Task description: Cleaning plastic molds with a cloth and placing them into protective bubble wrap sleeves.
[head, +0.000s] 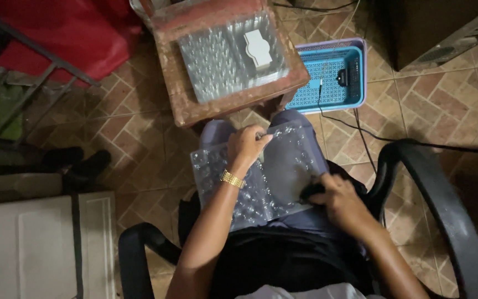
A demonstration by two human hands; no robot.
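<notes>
On the person's lap, at the picture's centre, lies a clear plastic blister sheet [272, 177]. At twelve o'clock a stack of clear sheets [222, 61] with a white block [259, 49] sits on a brown stool [195, 108]; a blue basket [336, 77] stands at one o'clock. The left hand [245, 145], wrist bent, pinches the sheet's far edge. The right hand [336, 195] grips a small dark object [311, 191], too dim to identify.

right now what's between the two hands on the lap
In the head view, only the clear plastic blister tray spans the stretch between the left hand and the right hand; nothing else lies on it there.
</notes>
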